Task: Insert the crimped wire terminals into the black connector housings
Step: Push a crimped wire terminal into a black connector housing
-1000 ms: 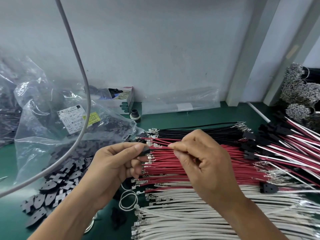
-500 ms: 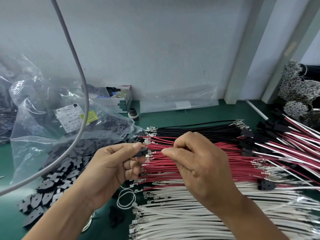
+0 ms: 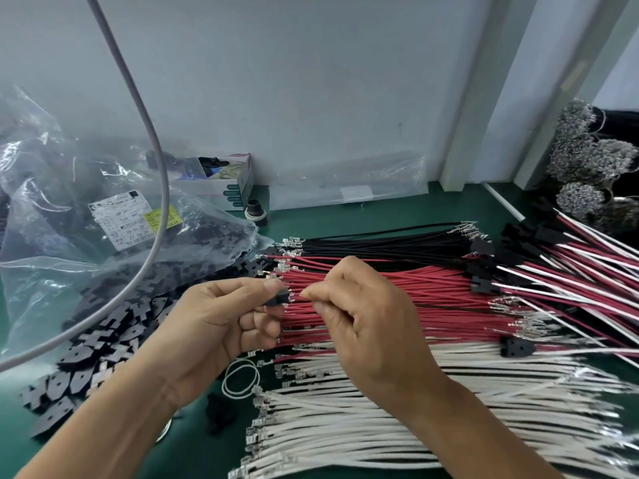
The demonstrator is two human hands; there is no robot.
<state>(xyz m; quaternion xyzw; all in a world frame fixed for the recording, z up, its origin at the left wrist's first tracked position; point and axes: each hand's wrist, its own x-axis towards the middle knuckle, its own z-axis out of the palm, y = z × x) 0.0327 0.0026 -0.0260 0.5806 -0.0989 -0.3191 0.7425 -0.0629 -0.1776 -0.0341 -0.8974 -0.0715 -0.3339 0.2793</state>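
Note:
My left hand pinches a small black connector housing between thumb and fingers. Just to its right, my right hand pinches a red wire near its crimped metal terminal, whose tip sits at the housing's right face. Both hands hover above the left ends of a flat row of red wires. Black wires lie behind that row and white wires in front. How far the terminal is inside the housing is hidden by my fingers.
Loose black housings spill from a clear plastic bag at the left. A grey cable hangs across the left. Finished red-and-white assemblies lie at the right. A white rubber band lies on the green mat. A small box stands at the wall.
My right hand has slid left along the red wire toward the housing, closing the gap. The left hand has kept its hold on the housing.

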